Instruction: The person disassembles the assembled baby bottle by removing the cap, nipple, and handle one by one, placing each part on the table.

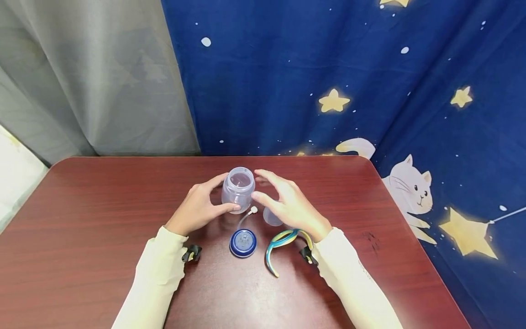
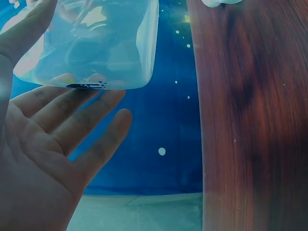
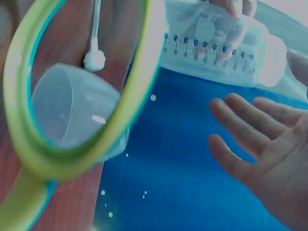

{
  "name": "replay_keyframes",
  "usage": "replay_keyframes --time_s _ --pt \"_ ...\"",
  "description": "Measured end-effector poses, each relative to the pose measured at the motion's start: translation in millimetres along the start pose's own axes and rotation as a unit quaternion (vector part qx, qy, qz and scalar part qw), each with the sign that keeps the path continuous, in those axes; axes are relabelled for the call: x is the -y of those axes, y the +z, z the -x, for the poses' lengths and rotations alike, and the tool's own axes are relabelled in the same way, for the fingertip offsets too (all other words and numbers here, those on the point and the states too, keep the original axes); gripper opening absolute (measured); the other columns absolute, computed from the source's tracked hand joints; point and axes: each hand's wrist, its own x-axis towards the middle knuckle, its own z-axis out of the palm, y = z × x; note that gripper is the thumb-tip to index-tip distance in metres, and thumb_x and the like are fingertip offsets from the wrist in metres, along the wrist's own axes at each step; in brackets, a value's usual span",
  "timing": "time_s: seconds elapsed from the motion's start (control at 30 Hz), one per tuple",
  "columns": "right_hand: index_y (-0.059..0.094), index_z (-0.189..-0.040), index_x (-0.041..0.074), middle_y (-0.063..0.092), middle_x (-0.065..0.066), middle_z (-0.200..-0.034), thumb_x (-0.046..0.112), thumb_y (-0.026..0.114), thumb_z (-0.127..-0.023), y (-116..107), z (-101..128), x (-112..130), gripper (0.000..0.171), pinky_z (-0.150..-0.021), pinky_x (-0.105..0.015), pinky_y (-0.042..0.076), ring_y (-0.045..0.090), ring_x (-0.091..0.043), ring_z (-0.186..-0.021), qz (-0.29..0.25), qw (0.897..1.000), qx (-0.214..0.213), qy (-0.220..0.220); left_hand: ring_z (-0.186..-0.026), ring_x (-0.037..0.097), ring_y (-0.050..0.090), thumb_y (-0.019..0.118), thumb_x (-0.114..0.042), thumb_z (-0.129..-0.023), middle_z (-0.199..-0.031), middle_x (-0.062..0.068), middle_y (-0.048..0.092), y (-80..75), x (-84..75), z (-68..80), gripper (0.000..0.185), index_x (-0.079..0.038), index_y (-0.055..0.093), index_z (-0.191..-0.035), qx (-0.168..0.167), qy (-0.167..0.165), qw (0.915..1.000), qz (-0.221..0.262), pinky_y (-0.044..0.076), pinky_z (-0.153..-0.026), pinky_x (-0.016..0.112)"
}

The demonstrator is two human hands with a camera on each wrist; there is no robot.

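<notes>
My left hand (image 1: 200, 204) grips a clear baby bottle (image 1: 237, 197) around its side, thumb in front and fingers behind. The bottle has no lid on, and its open mouth points up. Measuring marks run along the bottle wall (image 3: 207, 48) in the right wrist view. Just right of the bottle is my right hand (image 1: 292, 205), fingers spread and curved toward it, with a gap showing in the right wrist view. Between the wrists lies a blue bottle collar (image 1: 243, 243) with a thin straw ending in a white weighted tip (image 1: 253, 209).
Beneath the right hand stands a clear cap (image 1: 272, 218). A yellow and teal bottle handle (image 1: 283, 239) lies near the right wrist. All of it is on a reddish wooden table (image 1: 102, 219), with a blue starry curtain (image 1: 263, 82) behind its far edge.
</notes>
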Motion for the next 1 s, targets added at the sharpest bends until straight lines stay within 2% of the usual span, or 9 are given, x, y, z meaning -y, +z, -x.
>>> replay_keyframes --time_s 0.1,0.23,0.4,0.57,0.7,0.9,1.0 --pt "0.054 -0.141 0.019 0.062 0.005 -0.132 0.039 0.063 -0.098 4 -8 1 0.049 -0.107 -0.038 0.042 0.056 -0.010 -0.124 0.021 0.999 -0.002 -0.025 -0.114 0.021 0.063 0.087 -0.042 -0.075 -0.127 0.002 0.066 0.6 -0.1 -0.1 0.079 -0.017 0.054 -0.142 -0.001 0.004 1.0000 0.007 0.050 -0.096 0.049" --pt "0.055 -0.139 0.016 0.062 0.004 -0.131 0.036 0.063 -0.098 8 -14 1 0.046 -0.107 -0.036 0.042 0.057 -0.013 -0.123 0.058 0.998 -0.005 -0.032 -0.113 0.022 0.065 0.087 -0.040 -0.076 -0.128 0.003 0.066 1.4 2.5 -0.4 0.079 -0.016 0.054 -0.143 0.001 0.003 0.9998 0.019 0.051 -0.095 0.047" --pt "0.056 -0.138 0.013 0.064 0.001 -0.129 0.034 0.064 -0.098 11 -19 1 0.045 -0.104 -0.038 0.045 0.060 -0.018 -0.121 0.088 0.996 0.001 -0.024 -0.113 0.021 0.065 0.087 -0.037 -0.076 -0.128 0.004 0.065 2.2 8.6 -2.0 0.079 -0.015 0.053 -0.144 0.012 -0.005 0.9991 0.041 0.052 -0.095 0.043" --pt "0.057 -0.139 0.012 0.063 -0.002 -0.132 0.033 0.065 -0.098 13 -22 0 0.047 -0.104 -0.039 0.045 0.059 -0.017 -0.121 0.111 0.994 0.010 0.001 -0.114 0.021 0.065 0.088 -0.036 -0.076 -0.129 0.004 0.064 2.9 15.0 -6.7 0.079 -0.016 0.053 -0.143 0.031 -0.017 0.9973 0.065 0.052 -0.095 0.041" --pt "0.056 -0.140 0.011 0.061 -0.003 -0.135 0.034 0.064 -0.098 15 -24 -1 0.049 -0.104 -0.039 0.045 0.058 -0.018 -0.123 0.128 0.991 0.016 0.015 -0.114 0.021 0.064 0.088 -0.035 -0.076 -0.129 0.003 0.064 2.5 17.4 -9.3 0.077 -0.016 0.054 -0.143 0.044 -0.027 0.9972 0.055 0.051 -0.097 0.043" --pt "0.055 -0.140 0.010 0.061 -0.004 -0.136 0.035 0.063 -0.098 17 -25 -3 0.049 -0.103 -0.040 0.046 0.059 -0.019 -0.123 0.140 0.990 0.017 0.015 -0.113 0.020 0.062 0.087 -0.037 -0.076 -0.125 0.002 0.067 1.6 17.6 -10.9 0.074 -0.015 0.056 -0.140 0.053 -0.038 0.9977 0.016 0.046 -0.101 0.047" --pt "0.055 -0.140 0.010 0.061 -0.005 -0.136 0.036 0.063 -0.098 18 -25 -2 0.049 -0.104 -0.040 0.045 0.058 -0.020 -0.124 0.143 0.989 0.020 0.019 -0.113 0.020 0.062 0.087 -0.037 -0.076 -0.124 0.003 0.067 1.2 17.2 -10.9 0.073 -0.014 0.057 -0.139 0.059 -0.043 0.9973 0.013 0.046 -0.101 0.049"
